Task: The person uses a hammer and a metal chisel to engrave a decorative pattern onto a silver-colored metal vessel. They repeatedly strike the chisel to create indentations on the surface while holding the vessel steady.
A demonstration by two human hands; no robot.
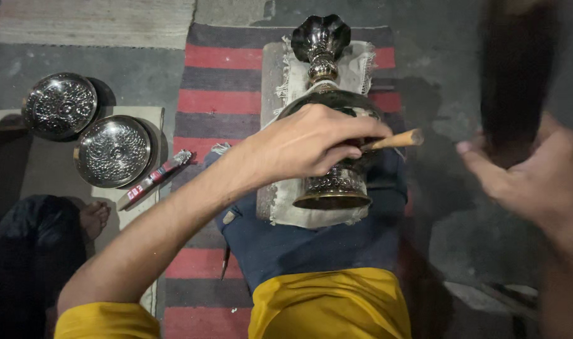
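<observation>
Grey concrete floor lies under you, with a red-and-grey striped rug (220, 81) spread across it. Far left of the dark engraved metal vase (330, 110), two round embossed metal dishes (113, 150) sit side by side, and a slim red-labelled tool (154, 179) lies just beside them. That vase rests on its side on a frayed pale cloth pad (286, 75) over your lap, flared mouth pointing away from you. Your left hand (305, 147) rests on the vase's belly, fingers closed around a thin wooden-handled chisel (396, 139). Right of the vase, your right hand (528, 179) is blurred, wrapped around a dark wooden mallet (515, 69) held upright.
</observation>
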